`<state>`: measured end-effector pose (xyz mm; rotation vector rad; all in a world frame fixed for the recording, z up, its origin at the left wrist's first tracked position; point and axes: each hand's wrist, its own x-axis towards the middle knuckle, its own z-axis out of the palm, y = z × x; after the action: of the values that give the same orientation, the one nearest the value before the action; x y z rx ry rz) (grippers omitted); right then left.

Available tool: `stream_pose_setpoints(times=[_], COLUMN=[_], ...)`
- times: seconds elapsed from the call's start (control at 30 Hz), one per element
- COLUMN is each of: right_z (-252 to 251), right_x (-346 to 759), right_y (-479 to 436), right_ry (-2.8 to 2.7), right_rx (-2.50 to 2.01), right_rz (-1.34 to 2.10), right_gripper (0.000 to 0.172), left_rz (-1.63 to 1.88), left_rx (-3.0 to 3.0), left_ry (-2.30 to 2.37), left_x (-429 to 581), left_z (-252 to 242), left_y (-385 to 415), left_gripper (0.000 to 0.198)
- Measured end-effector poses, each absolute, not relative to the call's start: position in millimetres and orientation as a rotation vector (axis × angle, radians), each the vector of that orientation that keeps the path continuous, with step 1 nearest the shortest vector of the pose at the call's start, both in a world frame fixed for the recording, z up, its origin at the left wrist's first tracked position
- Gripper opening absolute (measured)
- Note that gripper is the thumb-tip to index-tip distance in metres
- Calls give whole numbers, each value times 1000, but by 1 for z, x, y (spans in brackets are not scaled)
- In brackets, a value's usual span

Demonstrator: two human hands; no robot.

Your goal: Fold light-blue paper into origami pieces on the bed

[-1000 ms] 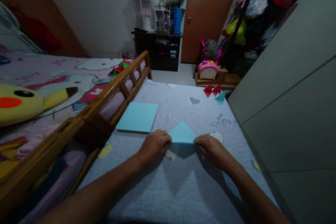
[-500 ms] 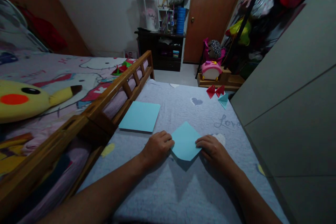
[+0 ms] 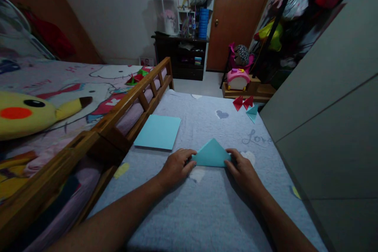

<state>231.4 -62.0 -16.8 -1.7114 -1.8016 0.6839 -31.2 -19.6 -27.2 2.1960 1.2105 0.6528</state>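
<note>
A light-blue sheet of origami paper, folded into a triangle with its peak pointing away from me, is held low over the patterned bedspread. My left hand pinches its left corner between thumb and fingers. At the opposite corner, my right hand grips the paper the same way. A square stack of light-blue paper lies beyond my left hand, beside the wooden rail. Two red folded paper pieces and a light-blue folded piece rest at the bed's far right corner.
The wooden bed rail runs along the left, with a yellow plush toy on the bed behind it. A pale cabinet borders the right side. Beyond the bed's far end stand a pink toy case and a dark cabinet.
The paper between my hands was a nearly flat diamond with its near corner curling. Now that near half is folded over away from me, making a triangle. My thumbs have come into view.
</note>
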Motion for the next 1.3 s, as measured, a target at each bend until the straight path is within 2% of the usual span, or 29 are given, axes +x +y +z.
stream_pose_setpoints(times=[0.07, 0.13, 0.37, 0.5, 0.6, 0.77, 0.87, 1.03, 1.3], right_z=[-21, -24, -26, -26, -26, -26, -27, -28, -28], right_x=[227, 224, 220, 220, 220, 220, 220, 220, 219], right_y=[-62, -62, -62, -60, -59, -58, -57, -57, -56], right_ry=[-1712, -1676, -1773, -1872, -1891, -1907, -1913, -1911, -1912], right_rx=[-1756, -1775, -1817, -1835, -1839, -1839, -1835, -1846, -1884], right_rz=[616, 570, 479, 437, 408, 388, 370, 384, 392], right_gripper=[46, 47, 23, 20, 18, 17, 17, 17, 15], left_rz=[645, 626, 511, 374, 472, 649, 503, 289, 265], left_rx=[2200, 2238, 2464, 2603, 2741, 2908, 2881, 2775, 2757], left_ry=[1226, 1243, 1233, 1272, 1301, 981, 796, 744, 816], left_x=[-32, -32, -32, -30, -27, -17, -12, -9, -10], left_z=[-28, -30, -31, -24, -21, -24, -26, -25, -32], left_y=[-20, -20, -19, -21, -26, -37, -43, -44, -43], left_gripper=[35, 38, 26, 20, 20, 32, 42, 71, 75])
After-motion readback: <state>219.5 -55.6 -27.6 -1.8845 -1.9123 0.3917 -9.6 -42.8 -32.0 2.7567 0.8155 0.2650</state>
